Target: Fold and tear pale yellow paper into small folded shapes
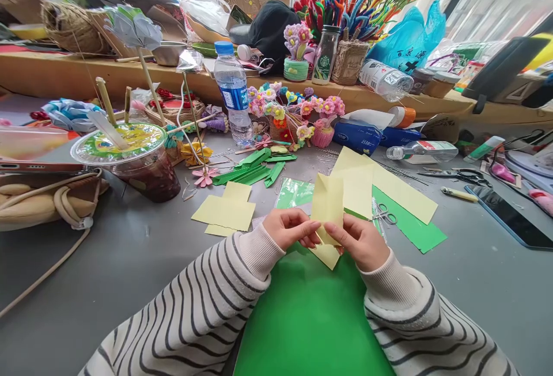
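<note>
A creased piece of pale yellow paper (327, 200) is held upright between my two hands, above a large green sheet (313, 318). My left hand (291, 227) pinches its lower left edge. On the other side, my right hand (359, 240) grips the lower right edge with thumb and fingers. Another yellow paper piece (327, 256) shows just below my fingertips. To the left lie cut yellow pieces (224, 213), overlapping. Folded green paper strips (253, 170) are heaped farther back. Small scissors (383, 213) lie right of my right hand, beside yellow sheets (404, 189) and a green strip (408, 220).
A lidded drink cup (147, 174) stands at the left, near a tan bag (47, 197). A water bottle (235, 99) stands behind the strips. At the right are black-handled scissors (470, 176) and a phone (514, 215). Craft flowers (280, 105) line the back.
</note>
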Action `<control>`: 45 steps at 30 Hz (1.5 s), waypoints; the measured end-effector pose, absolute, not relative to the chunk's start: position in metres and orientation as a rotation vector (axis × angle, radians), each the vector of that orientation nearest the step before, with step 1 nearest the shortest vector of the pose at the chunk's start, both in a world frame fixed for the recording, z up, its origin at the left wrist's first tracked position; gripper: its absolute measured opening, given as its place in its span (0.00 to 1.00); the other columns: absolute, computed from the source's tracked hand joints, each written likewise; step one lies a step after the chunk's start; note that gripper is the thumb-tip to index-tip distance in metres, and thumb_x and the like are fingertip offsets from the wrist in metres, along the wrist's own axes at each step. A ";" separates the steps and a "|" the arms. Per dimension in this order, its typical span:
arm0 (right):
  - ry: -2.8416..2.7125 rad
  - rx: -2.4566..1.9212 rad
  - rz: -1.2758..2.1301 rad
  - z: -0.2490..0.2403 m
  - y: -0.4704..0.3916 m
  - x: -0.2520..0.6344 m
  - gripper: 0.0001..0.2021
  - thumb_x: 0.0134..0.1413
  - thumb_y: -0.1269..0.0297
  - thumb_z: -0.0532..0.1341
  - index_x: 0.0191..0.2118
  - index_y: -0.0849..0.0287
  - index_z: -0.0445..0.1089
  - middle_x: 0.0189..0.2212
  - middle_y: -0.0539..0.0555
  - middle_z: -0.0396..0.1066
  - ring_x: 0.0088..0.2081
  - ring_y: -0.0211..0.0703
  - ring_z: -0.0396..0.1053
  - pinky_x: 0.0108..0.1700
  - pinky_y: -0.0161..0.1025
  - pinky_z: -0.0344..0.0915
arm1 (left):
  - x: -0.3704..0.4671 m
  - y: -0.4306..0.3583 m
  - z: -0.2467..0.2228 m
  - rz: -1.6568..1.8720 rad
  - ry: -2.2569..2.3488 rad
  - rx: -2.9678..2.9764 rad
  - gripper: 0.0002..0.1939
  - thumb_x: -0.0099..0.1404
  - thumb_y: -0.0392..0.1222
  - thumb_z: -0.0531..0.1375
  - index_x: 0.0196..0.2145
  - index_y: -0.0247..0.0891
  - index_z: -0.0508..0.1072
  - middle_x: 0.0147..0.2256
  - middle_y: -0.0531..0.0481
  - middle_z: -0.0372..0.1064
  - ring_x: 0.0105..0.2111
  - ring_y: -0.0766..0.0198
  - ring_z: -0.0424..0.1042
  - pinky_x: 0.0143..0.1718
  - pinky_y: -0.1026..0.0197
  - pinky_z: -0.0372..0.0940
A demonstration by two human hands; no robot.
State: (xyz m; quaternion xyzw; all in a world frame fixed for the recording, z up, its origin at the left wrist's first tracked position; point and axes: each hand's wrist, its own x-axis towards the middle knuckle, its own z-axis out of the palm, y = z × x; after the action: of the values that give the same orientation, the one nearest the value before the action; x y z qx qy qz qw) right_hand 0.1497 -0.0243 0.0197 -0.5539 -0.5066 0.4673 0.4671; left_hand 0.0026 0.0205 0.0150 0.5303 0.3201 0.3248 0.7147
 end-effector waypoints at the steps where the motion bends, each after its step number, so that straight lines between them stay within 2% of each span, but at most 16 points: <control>1: -1.240 -1.363 1.145 0.020 -0.025 0.149 0.13 0.38 0.55 0.60 0.21 0.62 0.67 0.15 0.47 0.60 0.16 0.31 0.55 0.17 0.31 0.53 | 0.002 0.021 0.015 0.715 0.707 1.180 0.11 0.48 0.42 0.61 0.19 0.31 0.67 0.17 0.52 0.69 0.16 0.71 0.67 0.20 0.70 0.64; 8: -1.175 -1.325 1.116 0.020 -0.026 0.150 0.12 0.36 0.58 0.62 0.27 0.62 0.69 0.23 0.52 0.70 0.24 0.38 0.65 0.24 0.34 0.61 | 0.002 0.022 0.018 0.713 0.718 1.109 0.18 0.50 0.51 0.56 0.22 0.30 0.70 0.19 0.48 0.70 0.19 0.68 0.69 0.22 0.67 0.65; 12: -1.180 -1.318 1.122 0.020 -0.026 0.150 0.13 0.37 0.57 0.61 0.29 0.62 0.70 0.26 0.54 0.71 0.28 0.42 0.67 0.29 0.36 0.64 | 0.004 0.020 0.018 0.750 0.736 1.149 0.12 0.47 0.45 0.61 0.22 0.31 0.70 0.19 0.50 0.69 0.19 0.69 0.68 0.23 0.67 0.65; 14: -1.207 -1.325 1.104 0.019 -0.027 0.150 0.13 0.38 0.57 0.61 0.29 0.62 0.70 0.27 0.55 0.71 0.28 0.42 0.67 0.28 0.36 0.64 | 0.005 0.019 0.017 0.788 0.756 1.154 0.10 0.45 0.43 0.62 0.22 0.31 0.70 0.18 0.52 0.68 0.19 0.69 0.67 0.24 0.66 0.65; 17: -1.266 -1.357 1.054 0.019 -0.026 0.150 0.13 0.39 0.57 0.60 0.29 0.62 0.69 0.23 0.53 0.68 0.23 0.38 0.63 0.22 0.33 0.61 | 0.006 0.018 0.016 0.832 0.789 1.135 0.10 0.44 0.42 0.63 0.22 0.31 0.70 0.17 0.53 0.68 0.19 0.69 0.67 0.25 0.65 0.65; 22: -1.297 -1.369 1.072 0.022 -0.025 0.152 0.13 0.42 0.55 0.58 0.22 0.61 0.66 0.17 0.49 0.61 0.18 0.32 0.55 0.20 0.32 0.57 | 0.005 0.019 0.020 0.891 0.883 0.994 0.11 0.43 0.43 0.64 0.21 0.31 0.69 0.18 0.52 0.69 0.21 0.67 0.69 0.27 0.63 0.66; 32: -1.349 -1.404 1.094 0.017 -0.023 0.154 0.12 0.41 0.56 0.59 0.22 0.61 0.65 0.18 0.50 0.63 0.19 0.33 0.58 0.21 0.33 0.59 | 0.007 0.017 0.021 0.869 0.908 1.007 0.12 0.42 0.43 0.64 0.19 0.31 0.69 0.17 0.52 0.69 0.20 0.68 0.68 0.27 0.64 0.66; 37: -1.357 -1.358 1.040 0.019 -0.024 0.150 0.12 0.41 0.56 0.58 0.20 0.60 0.65 0.17 0.49 0.61 0.18 0.32 0.56 0.20 0.32 0.58 | 0.005 0.019 0.019 0.823 0.861 1.071 0.14 0.42 0.46 0.63 0.24 0.32 0.71 0.19 0.52 0.68 0.21 0.69 0.67 0.27 0.65 0.64; 45: -1.505 -1.388 0.988 0.018 -0.025 0.151 0.12 0.42 0.56 0.58 0.21 0.60 0.65 0.18 0.49 0.60 0.19 0.34 0.57 0.20 0.33 0.57 | 0.005 0.017 0.016 0.807 0.923 1.116 0.14 0.41 0.47 0.63 0.20 0.32 0.70 0.17 0.53 0.65 0.19 0.70 0.64 0.25 0.66 0.63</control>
State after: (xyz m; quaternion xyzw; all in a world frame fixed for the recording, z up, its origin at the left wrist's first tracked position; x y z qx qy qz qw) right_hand 0.1515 -0.0249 0.0181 -0.5539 -0.6007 0.3942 0.4206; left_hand 0.0055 0.0167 0.0158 0.4962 0.4103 0.3590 0.6757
